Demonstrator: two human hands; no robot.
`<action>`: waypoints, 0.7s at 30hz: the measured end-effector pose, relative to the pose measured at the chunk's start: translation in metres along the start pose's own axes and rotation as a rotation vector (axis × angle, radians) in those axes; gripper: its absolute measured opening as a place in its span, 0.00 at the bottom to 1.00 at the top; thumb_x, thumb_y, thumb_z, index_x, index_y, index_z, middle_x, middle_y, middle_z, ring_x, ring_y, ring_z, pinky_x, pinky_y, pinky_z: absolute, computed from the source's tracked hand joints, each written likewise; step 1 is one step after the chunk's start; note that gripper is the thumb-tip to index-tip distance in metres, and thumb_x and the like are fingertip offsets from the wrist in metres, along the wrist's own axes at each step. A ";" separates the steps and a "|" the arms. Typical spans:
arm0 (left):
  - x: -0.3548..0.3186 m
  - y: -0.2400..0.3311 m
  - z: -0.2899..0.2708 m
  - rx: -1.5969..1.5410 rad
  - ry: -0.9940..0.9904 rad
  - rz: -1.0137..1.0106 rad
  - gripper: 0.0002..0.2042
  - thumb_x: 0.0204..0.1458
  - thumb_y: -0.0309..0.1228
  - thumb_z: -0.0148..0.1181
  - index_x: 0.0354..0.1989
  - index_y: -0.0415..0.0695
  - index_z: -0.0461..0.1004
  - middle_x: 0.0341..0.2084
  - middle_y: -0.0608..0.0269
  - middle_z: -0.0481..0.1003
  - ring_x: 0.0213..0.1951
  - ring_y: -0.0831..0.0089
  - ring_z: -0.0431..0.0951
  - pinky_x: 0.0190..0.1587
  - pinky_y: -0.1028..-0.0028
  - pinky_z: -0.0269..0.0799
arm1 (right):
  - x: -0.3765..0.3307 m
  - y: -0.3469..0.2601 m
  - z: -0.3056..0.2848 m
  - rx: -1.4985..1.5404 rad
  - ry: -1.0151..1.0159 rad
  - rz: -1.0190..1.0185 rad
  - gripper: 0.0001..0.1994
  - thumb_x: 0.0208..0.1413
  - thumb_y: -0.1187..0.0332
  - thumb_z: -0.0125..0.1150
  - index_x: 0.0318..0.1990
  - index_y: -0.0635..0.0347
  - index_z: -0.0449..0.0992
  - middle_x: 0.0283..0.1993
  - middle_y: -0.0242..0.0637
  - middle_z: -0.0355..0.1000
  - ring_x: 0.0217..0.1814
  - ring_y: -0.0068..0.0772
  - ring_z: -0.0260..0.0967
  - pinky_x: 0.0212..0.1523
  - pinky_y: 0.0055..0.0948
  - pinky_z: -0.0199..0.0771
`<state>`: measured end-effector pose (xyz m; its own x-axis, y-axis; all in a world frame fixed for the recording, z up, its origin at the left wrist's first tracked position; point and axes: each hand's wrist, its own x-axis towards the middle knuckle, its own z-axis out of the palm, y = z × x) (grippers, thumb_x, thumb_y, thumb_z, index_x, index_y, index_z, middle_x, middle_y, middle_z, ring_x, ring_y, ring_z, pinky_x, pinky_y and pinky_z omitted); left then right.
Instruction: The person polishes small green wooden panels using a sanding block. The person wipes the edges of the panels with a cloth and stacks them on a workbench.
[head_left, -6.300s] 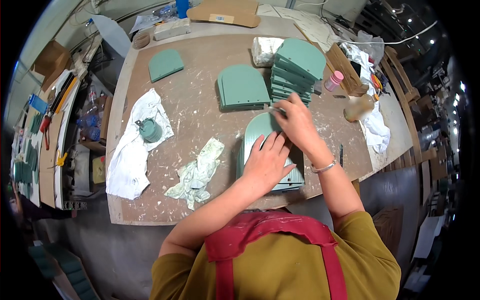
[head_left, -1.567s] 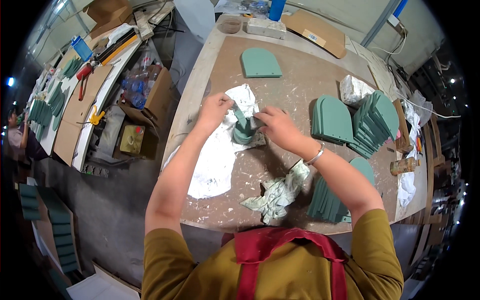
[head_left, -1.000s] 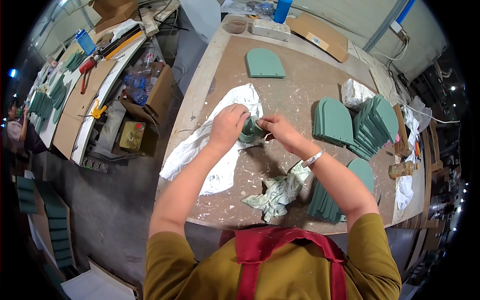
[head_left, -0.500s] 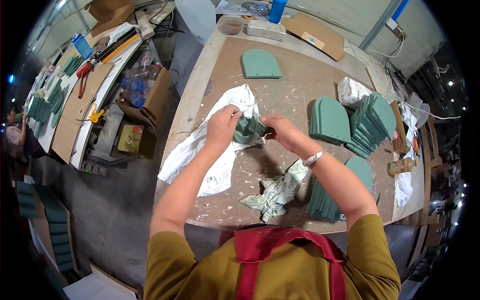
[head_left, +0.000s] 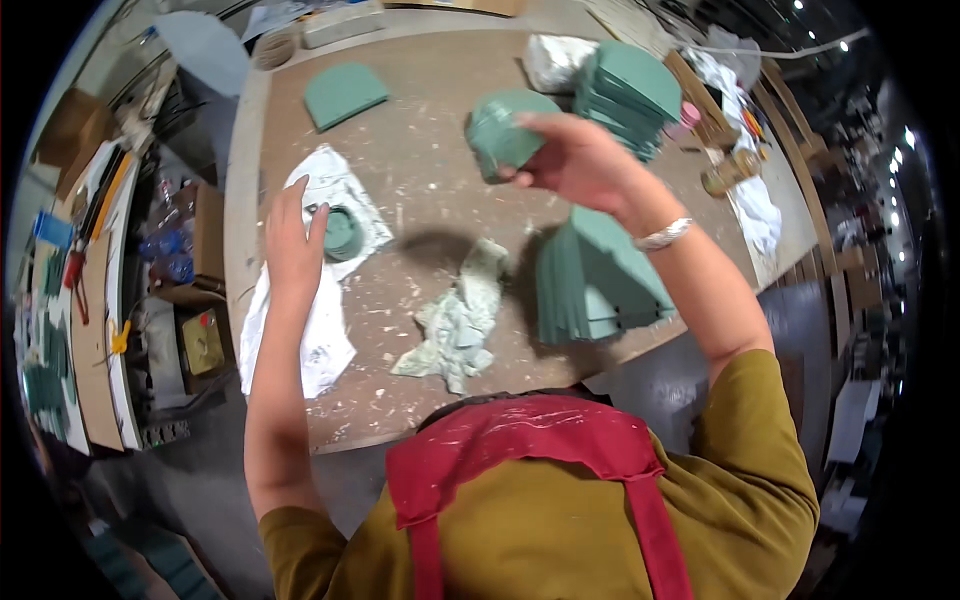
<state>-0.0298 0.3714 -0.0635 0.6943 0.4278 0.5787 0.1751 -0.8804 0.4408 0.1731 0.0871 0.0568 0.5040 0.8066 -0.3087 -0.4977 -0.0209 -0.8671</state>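
My left hand [head_left: 291,235] is open over the white cloth [head_left: 310,340], thumb and fingers apart. Beside its thumb, a round green tub-like container [head_left: 342,233] sits on the cloth; its contents are too blurred to name. Farther right my right hand [head_left: 585,165] is raised, fingers and thumb closed about the near edge of a round-topped green panel [head_left: 497,125]. Motion blurs this panel, and I cannot tell whether it is apart from the others below it. A silver bracelet circles my right wrist. Another green panel [head_left: 345,95] lies alone at the far left of the table.
A crumpled pale green cloth [head_left: 460,320] lies mid-table. Stacks of green panels stand at the near right [head_left: 600,280] and far right [head_left: 630,90]. A white wrapped block [head_left: 563,63] is beside the far stack. A bottle [head_left: 732,172] lies near the right edge.
My hands have parted: the left has let go of the green container, and the right has moved right to the green panels. The view has turned right.
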 end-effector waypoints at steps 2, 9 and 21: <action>-0.006 0.066 -0.009 -0.268 -0.193 -0.035 0.15 0.58 0.30 0.59 0.51 0.38 0.75 0.45 0.49 0.78 0.49 0.49 0.76 0.52 0.58 0.71 | -0.043 -0.010 -0.045 0.047 0.083 -0.147 0.13 0.66 0.60 0.57 0.48 0.60 0.76 0.38 0.33 0.75 0.42 0.33 0.75 0.42 0.31 0.76; -0.077 0.289 0.021 -0.560 -0.599 0.611 0.18 0.49 0.32 0.67 0.49 0.40 0.76 0.45 0.54 0.78 0.49 0.57 0.79 0.52 0.62 0.74 | -0.113 -0.005 -0.112 -0.066 0.063 -0.279 0.16 0.65 0.64 0.60 0.56 0.58 0.76 0.46 0.29 0.77 0.46 0.20 0.72 0.45 0.24 0.72; -0.094 0.369 0.103 -0.101 -0.571 0.373 0.40 0.53 0.57 0.59 0.67 0.40 0.61 0.65 0.44 0.61 0.69 0.49 0.58 0.70 0.51 0.50 | -0.091 -0.008 -0.058 -1.266 -0.687 -0.492 0.14 0.55 0.70 0.66 0.49 0.60 0.81 0.47 0.40 0.74 0.52 0.41 0.72 0.52 0.35 0.71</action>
<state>0.0413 -0.0150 -0.0263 0.9594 -0.0996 0.2640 -0.1937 -0.9127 0.3598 0.1727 -0.0204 0.0693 -0.1594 0.9868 0.0283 0.7103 0.1345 -0.6910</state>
